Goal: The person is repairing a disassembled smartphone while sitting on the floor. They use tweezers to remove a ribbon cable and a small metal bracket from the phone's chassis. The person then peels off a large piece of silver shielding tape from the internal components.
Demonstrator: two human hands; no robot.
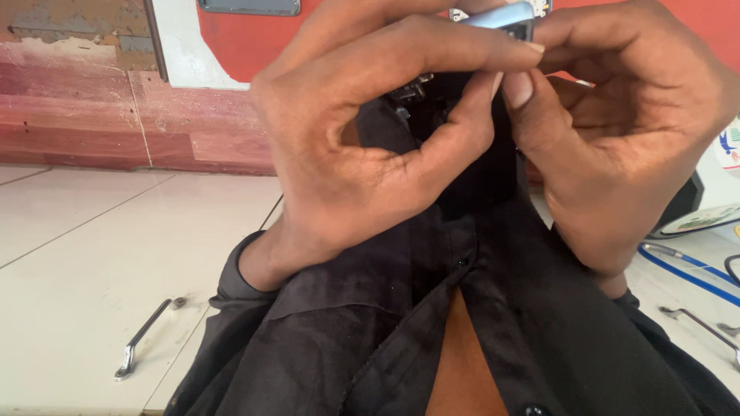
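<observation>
White tiled surface (100,254) | metal handle (142,339) | red wall (247,46)

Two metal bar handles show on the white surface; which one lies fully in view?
The left handle, beside the left hand's black sleeve, shows both ends. The right handle runs off the frame edge.

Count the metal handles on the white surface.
2 show. One handle lies at lower left, beside the left sleeve. The other handle lies at lower right, near the blue tube, and runs off the frame edge. The hands and black shirt may hide more.
</observation>
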